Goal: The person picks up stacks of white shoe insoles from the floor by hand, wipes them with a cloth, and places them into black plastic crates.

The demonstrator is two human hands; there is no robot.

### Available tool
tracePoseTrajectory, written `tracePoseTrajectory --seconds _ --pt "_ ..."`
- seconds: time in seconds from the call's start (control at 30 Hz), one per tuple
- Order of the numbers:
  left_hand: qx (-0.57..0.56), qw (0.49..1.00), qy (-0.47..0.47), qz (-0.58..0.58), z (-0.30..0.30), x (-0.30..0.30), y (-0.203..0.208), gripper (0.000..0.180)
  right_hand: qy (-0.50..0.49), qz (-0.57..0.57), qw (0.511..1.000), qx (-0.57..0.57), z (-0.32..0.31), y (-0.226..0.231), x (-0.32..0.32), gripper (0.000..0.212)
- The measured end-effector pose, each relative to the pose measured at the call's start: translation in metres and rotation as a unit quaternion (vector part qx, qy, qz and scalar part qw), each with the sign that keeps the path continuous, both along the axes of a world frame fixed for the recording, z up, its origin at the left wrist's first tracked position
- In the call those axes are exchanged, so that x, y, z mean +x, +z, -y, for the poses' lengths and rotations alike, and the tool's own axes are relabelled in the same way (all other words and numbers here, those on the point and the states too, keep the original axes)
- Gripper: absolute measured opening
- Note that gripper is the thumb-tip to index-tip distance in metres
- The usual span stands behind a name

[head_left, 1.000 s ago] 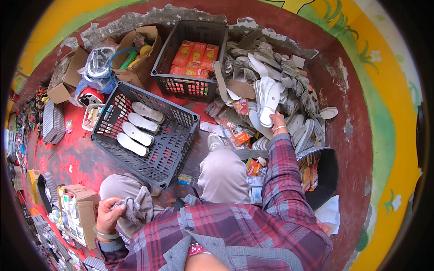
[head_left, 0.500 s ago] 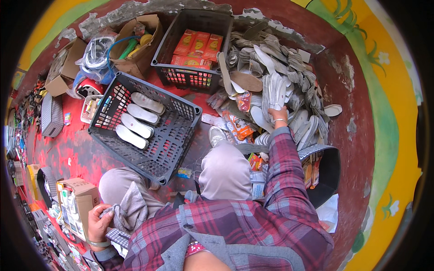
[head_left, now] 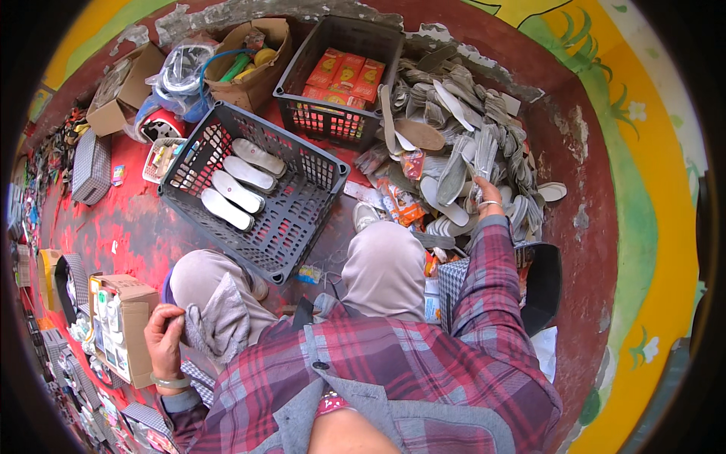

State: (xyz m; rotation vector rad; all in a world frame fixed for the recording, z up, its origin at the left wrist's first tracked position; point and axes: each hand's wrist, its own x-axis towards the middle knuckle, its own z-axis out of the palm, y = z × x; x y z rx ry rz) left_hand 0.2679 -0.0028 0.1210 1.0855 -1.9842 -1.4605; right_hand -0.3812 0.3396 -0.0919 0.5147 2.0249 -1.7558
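Note:
My right hand (head_left: 488,198) reaches into a big pile of grey and white insoles (head_left: 454,121) at the far right. It is closed around a few grey insoles (head_left: 479,160) that stand upright above the pile. My left hand (head_left: 162,338) is low on the left beside my left knee, its fingers pinching the edge of a grey cloth (head_left: 218,321) draped over that knee. An open cardboard box (head_left: 134,330) of small white items sits just left of that hand.
A tilted black plastic crate (head_left: 302,219) in front of my knees holds three white insoles (head_left: 236,188). Behind it stand a second black crate (head_left: 302,57) with orange packets and several cardboard boxes (head_left: 249,87). Small packets litter the red floor (head_left: 128,219).
My right hand has stayed in the insole pile with the upright insoles. My left hand has shifted a little along the grey cloth, closer to the cardboard box.

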Motion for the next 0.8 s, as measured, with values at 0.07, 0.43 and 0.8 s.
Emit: tracePoseTrajectory --seconds 0.07,0.43,0.8 --pt "0.023 0.997 0.019 -0.074 0.001 -0.011 0.002 0.006 0.001 0.019 0.996 -0.082 -0.011 -0.003 -0.006 0.029" --pt "0.322 0.83 0.012 -0.455 0.016 -0.187 0.004 0.017 0.037 0.015 0.961 -0.274 0.021 0.045 0.022 0.029" --pt "0.394 0.893 0.118 -0.182 -0.007 -0.246 -0.243 0.017 0.309 0.003 0.86 -0.406 0.158 0.187 0.153 0.038"
